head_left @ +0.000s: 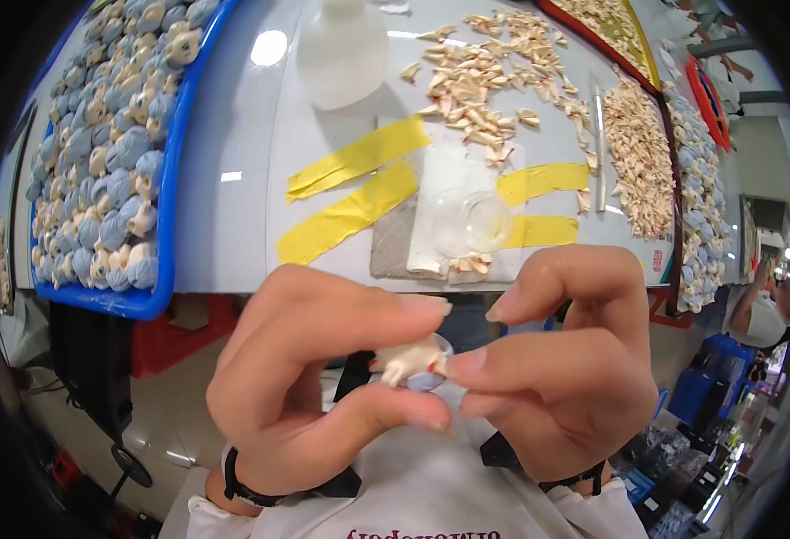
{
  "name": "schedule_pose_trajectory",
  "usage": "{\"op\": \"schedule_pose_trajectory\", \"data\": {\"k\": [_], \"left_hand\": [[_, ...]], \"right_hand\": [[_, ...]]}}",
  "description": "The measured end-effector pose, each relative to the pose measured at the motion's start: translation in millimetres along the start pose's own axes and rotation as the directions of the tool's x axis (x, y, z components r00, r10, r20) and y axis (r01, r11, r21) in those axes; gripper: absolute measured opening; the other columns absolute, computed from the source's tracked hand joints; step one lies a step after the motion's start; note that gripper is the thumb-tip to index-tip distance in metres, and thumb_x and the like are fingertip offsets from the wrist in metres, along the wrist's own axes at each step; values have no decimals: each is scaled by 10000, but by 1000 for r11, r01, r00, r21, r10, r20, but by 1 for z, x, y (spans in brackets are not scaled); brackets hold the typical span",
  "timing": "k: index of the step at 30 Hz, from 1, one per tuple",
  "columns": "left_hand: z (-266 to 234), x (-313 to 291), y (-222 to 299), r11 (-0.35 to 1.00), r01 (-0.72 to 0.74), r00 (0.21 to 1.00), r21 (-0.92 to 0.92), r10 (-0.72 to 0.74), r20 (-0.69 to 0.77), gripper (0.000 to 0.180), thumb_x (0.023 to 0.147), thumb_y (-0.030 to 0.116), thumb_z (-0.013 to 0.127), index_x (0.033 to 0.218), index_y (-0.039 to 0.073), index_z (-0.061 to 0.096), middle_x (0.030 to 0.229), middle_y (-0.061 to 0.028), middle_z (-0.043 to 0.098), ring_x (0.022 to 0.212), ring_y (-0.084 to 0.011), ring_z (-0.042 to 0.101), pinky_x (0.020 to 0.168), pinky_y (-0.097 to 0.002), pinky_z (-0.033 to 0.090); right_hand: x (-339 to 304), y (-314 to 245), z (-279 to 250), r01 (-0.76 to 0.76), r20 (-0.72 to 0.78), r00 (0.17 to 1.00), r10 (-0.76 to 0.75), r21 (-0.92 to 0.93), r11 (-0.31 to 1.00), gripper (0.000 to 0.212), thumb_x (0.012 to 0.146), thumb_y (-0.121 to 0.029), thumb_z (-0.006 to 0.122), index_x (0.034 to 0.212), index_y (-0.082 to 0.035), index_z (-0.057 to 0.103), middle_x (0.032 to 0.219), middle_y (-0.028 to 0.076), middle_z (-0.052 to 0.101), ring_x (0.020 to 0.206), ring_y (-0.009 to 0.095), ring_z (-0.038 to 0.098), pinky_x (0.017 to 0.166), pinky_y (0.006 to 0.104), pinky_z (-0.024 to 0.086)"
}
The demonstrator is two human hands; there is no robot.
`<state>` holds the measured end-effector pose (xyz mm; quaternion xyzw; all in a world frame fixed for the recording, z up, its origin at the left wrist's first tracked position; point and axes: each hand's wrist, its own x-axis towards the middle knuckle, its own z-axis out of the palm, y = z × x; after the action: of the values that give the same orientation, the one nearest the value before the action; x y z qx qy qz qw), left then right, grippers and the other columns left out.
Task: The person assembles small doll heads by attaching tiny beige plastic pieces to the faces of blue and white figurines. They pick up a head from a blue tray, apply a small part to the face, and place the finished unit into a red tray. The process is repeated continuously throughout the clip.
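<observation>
Just past the table's near edge, my left hand (310, 373) is closed, thumb below and forefinger above a small cream doll figure (404, 362) with a blue-grey part underneath. My right hand (561, 377) pinches a tiny cream piece with a red mark (439, 366) between thumb and a fingertip, against the figure's right side. Its forefinger is curled above, apart from the figure. Fingers cover much of both parts. Beyond the hands, a small clear jar (474, 220) stands on a white pad (429, 207), with a few cream pieces beside its base.
A blue tray (168, 207) of blue-haired doll heads stands left. Yellow tape strips (350, 211) cross the pad area. Behind are a translucent bottle (341, 58) and loose cream pieces (476, 94). A slim metal rod (601, 148) lies right, beside more piled pieces (638, 162). Another person (762, 310) sits far right.
</observation>
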<state>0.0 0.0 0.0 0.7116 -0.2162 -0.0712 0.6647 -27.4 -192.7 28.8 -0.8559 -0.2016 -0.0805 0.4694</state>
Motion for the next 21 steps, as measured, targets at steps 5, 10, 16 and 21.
{"op": "schedule_pose_trajectory", "data": {"k": [5,10,16,21], "left_hand": [[16,17,5,863,-357,928,358,372,29,340,635,129,782,938,74,636,886,-78,613,699,-173,545,627,-273,423],[8,17,4,719,-410,909,561,374,184,544,692,319,734,1078,8,509,1065,-185,511,979,-308,508,811,-388,424],[-71,14,17,551,-104,945,828,314,-90,384,844,58,556,1205,-27,454,1267,-154,442,1062,-214,454,913,-332,365],[-147,21,15,368,10,954,930,276,-119,337,893,78,482,1221,3,461,1262,-111,469,1074,-186,460,913,-312,365]], "right_hand": [[-2,-12,10,-362,-5,899,437,553,750,486,683,-169,781,1052,25,531,1040,133,547,885,178,561,755,276,447],[-12,11,-43,-357,-169,907,385,173,918,314,705,-22,666,1004,39,590,967,93,600,894,140,560,775,252,443],[-51,86,-190,-572,-453,820,349,-647,504,207,786,-49,548,990,-29,581,976,108,574,875,234,571,760,304,442],[-68,89,-208,-580,-481,802,355,-769,268,240,790,-78,539,1028,-50,565,1025,141,566,976,331,519,837,371,415]]}}
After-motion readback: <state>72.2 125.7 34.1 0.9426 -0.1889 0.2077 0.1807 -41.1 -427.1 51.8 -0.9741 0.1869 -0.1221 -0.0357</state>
